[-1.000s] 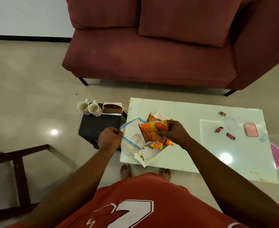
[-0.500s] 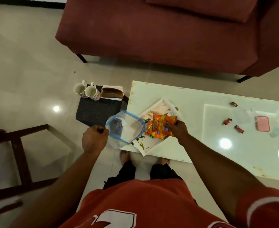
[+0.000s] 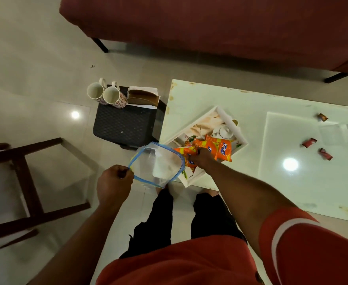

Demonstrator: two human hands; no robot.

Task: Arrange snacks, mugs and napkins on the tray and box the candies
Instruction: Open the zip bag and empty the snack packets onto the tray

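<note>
The orange snack packets [image 3: 214, 150], a second ago lifted from the zip bag [image 3: 157, 164], now lie on the white tray [image 3: 244, 141], right hand [image 3: 200, 159] gripping them. Left hand [image 3: 113, 181] pinches the emptied bag clear. Mugs [image 3: 105, 93], napkins [image 3: 143, 96] and candies [image 3: 309, 142] remain.

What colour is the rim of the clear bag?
Blue, on the clear bag, seen in the head view.

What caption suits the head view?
Right hand sets orange snack packets on tray; left hand holds clear bag.
</note>
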